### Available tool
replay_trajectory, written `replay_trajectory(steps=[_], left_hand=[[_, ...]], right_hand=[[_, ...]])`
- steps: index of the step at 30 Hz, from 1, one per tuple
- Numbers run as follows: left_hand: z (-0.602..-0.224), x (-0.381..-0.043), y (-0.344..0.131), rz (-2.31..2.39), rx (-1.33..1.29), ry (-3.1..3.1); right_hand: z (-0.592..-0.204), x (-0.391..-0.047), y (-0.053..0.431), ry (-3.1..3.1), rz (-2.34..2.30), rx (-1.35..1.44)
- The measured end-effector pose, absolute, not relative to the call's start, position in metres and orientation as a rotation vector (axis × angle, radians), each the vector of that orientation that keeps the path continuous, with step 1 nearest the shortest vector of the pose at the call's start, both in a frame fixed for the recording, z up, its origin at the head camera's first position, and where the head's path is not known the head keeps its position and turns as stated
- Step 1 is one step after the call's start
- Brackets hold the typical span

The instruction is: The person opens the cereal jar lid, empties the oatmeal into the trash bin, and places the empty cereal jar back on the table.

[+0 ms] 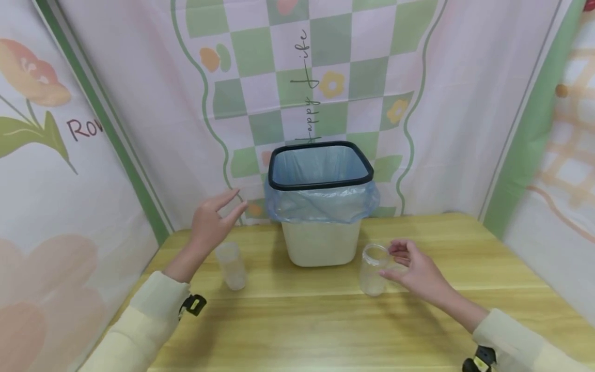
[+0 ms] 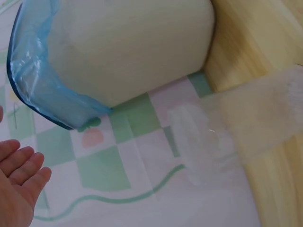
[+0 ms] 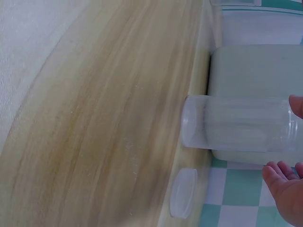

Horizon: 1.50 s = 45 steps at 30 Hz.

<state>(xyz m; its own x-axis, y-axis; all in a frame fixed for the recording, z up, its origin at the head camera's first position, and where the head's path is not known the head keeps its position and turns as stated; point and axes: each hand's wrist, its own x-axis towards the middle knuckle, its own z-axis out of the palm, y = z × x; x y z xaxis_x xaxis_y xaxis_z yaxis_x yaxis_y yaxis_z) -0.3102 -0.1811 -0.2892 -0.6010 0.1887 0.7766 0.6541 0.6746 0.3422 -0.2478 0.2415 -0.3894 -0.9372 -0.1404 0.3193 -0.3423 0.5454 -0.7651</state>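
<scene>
On the table's left side stands a translucent plastic cup [image 1: 232, 269], also large in the left wrist view as a see-through cylinder [image 2: 260, 118]. My left hand [image 1: 214, 219] hovers above and behind it, thumb and fingers spread apart with nothing between them. At the right stands a clear jar [image 1: 373, 276], upright, with a ringed rim. My right hand [image 1: 413, 268] is at its right side, thumb and fingertips near the rim. In the right wrist view, the fingers [image 3: 281, 177] and thumb are on either side of the jar [image 3: 246, 124], with gaps showing.
A cream bin [image 1: 321, 245] with a blue liner bag [image 1: 321, 204] and black rim ring stands at the back middle. A low, round translucent piece [image 3: 183, 193] lies beside the jar. Printed curtains [image 1: 260, 93] hang behind the wooden table [image 1: 297, 320] and along both sides.
</scene>
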Motion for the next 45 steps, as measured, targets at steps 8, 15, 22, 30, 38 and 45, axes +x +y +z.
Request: replay_trajectory(steps=[8,15,22,30,38,45], left_hand=[[-0.310,-0.302,-0.205,-0.900,-0.540,-2.284],[-0.331,-0.299,-0.219,-0.930,-0.439,-2.322],[-0.349,-0.293,-0.229,-1.055,-0.318,-2.419],[-0.369,-0.289,-0.236,-1.117,-0.248,-2.471],[-0.383,-0.288,-0.242,-1.235,-0.175,-2.534],[-0.393,-0.288,-0.244,-1.274,-0.173,-2.575]], right_hand=[[-0.377,-0.240,0.245,-2.538,1.354,0.383],[-0.370,-0.233,0.242,-2.486,1.346,0.394],[-0.368,-0.228,0.238,-2.415,1.353,0.436],[-0.363,-0.225,0.232,-2.351,1.390,0.469],[-0.357,-0.217,0.217,-2.261,1.492,0.546],[-0.360,-0.215,0.204,-2.246,1.550,0.613]])
